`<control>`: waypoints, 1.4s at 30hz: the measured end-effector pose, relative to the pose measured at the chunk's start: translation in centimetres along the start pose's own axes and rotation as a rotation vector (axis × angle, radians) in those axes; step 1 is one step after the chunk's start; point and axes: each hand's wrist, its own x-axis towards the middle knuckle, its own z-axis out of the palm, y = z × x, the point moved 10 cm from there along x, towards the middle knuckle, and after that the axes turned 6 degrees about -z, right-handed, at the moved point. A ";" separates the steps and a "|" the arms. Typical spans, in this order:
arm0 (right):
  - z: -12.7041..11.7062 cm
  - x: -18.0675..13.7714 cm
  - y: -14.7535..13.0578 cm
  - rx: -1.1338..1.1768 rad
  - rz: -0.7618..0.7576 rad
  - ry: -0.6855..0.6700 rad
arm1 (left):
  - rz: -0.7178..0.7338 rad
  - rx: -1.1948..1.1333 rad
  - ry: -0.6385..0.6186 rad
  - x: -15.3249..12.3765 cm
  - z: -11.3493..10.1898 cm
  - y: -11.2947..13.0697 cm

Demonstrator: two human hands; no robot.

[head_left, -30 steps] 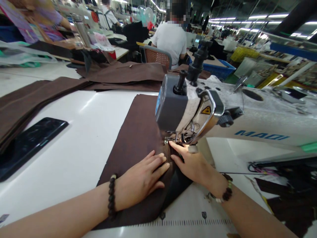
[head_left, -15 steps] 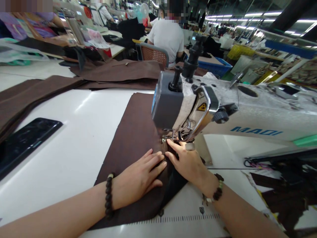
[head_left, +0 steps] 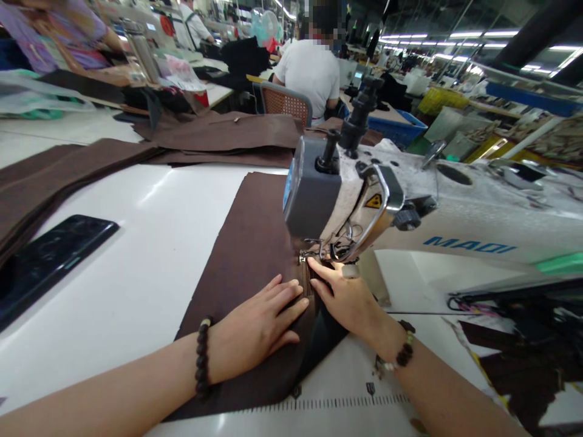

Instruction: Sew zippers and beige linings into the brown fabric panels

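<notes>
A brown fabric panel (head_left: pixel 246 243) lies on the white table under the head of a sewing machine (head_left: pixel 314 194). My left hand (head_left: pixel 259 321) rests flat on it, fingers stretched toward the seam, just short of the presser foot (head_left: pixel 303 258). Right of the seam, my right hand (head_left: pixel 348 297) presses the cloth, index fingertip beside the foot and thumb apart from it. Between the hands runs a narrow folded strip (head_left: pixel 307 282). A dark underside of the fabric (head_left: pixel 325 337) shows below my right hand. The needle point is too small to make out.
Stacked brown fabric pieces (head_left: pixel 228 133) lie along the back and left. A black phone (head_left: pixel 54 261) is on the table at left. Dark scraps (head_left: pixel 519 370) lie at right. A printed ruler (head_left: pixel 328 400) marks the front edge. A person in white (head_left: pixel 307 73) sits beyond.
Both hands stay nearly where they were on the fabric. My right thumb has shifted slightly right, and more of the folded strip shows between the hands. The view has moved a little.
</notes>
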 end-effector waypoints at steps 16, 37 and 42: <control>0.1 0.0 -0.2 0.010 -0.022 0.025 | -0.035 0.019 -0.063 0.1 0.6 -0.1; -0.4 1.8 0.5 -0.043 -0.021 0.007 | -0.031 0.010 -0.092 1.6 0.6 -2.0; 0.2 2.7 0.8 0.026 -0.044 -0.036 | -0.031 -0.013 -0.080 2.4 0.5 -2.8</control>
